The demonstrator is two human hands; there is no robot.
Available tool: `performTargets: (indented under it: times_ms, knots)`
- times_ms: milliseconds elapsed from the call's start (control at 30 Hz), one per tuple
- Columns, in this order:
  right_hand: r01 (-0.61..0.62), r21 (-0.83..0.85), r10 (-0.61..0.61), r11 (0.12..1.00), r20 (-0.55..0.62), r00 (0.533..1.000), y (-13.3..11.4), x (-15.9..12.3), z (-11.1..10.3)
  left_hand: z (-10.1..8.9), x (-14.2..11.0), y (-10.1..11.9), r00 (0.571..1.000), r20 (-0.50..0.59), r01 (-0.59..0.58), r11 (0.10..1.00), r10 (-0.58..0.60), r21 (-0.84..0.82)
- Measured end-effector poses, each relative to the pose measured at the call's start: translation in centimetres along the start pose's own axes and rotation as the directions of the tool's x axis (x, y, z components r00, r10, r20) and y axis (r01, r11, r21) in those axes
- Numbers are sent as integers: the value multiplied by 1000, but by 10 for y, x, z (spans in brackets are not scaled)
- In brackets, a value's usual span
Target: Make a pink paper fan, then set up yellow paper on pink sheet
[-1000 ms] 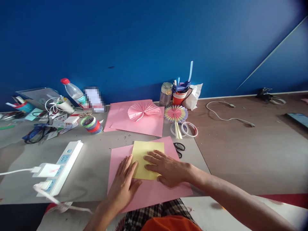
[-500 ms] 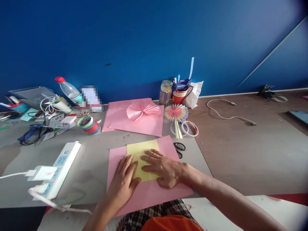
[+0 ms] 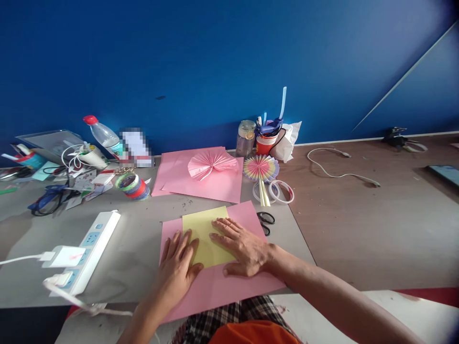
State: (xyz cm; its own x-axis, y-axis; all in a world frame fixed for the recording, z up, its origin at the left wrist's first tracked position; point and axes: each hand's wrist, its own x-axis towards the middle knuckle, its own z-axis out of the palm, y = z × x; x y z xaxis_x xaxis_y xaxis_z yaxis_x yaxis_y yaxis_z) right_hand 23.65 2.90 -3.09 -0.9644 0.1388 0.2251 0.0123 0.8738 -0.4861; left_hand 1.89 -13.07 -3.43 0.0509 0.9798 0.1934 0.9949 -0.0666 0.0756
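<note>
A yellow sheet of paper [image 3: 206, 239] lies on top of a larger pink sheet [image 3: 229, 286] at the near edge of the table. My left hand [image 3: 175, 272] rests flat at the yellow sheet's left edge, fingers stretched out, partly over the pink paper. On the yellow sheet's right side lies my right hand [image 3: 242, 248], fingers spread and palm down. Both hands cover parts of the yellow sheet's side edges. Just right of the pink sheet are black scissor handles [image 3: 266, 222]; the blades are hidden.
Behind are stacked pink sheets [image 3: 201, 186] carrying a pleated pink fan [image 3: 213, 165]. A multicoloured paper rosette [image 3: 261, 168], tape rolls [image 3: 281, 192] and a red cup of tools [image 3: 267, 143] stand right of them. A power strip [image 3: 95, 253] and tape stack [image 3: 133, 186] lie left.
The yellow sheet has shifted left across the pink sheet. My left hand has moved slightly left with its fingers more apart; my right hand stays on the yellow paper.
</note>
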Motion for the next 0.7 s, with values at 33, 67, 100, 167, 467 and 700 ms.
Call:
performTargets:
  times_ms: [33, 67, 100, 167, 467, 700]
  knots:
    - [-3, -5, 3, 1000, 8, 1000, 0, 0, 0, 0, -1, -2, 1000, 3, 4, 1000, -4, 10]
    - [-5, -11, 5, 1000, 16, 1000, 0, 0, 0, -1, -2, -4, 1000, 5, 7, 1000, -7, 20]
    - [-7, -16, 8, 1000, 23, 1000, -1, 0, 0, -1, -3, -5, 1000, 5, 9, 1000, -9, 30]
    - [-12, -21, 12, 1000, 34, 999, -1, 1, -1, -1, -4, -9, 1000, 0, 8, 999, -8, 39]
    - [-73, -37, 76, 997, 76, 994, -6, 2, -3, -3, -7, -15, 1000, -7, 13, 998, -13, 57]
    - [-98, -60, 102, 993, 81, 991, -9, 2, -2, -1, -8, -19, 1000, -6, 15, 998, -14, 56]
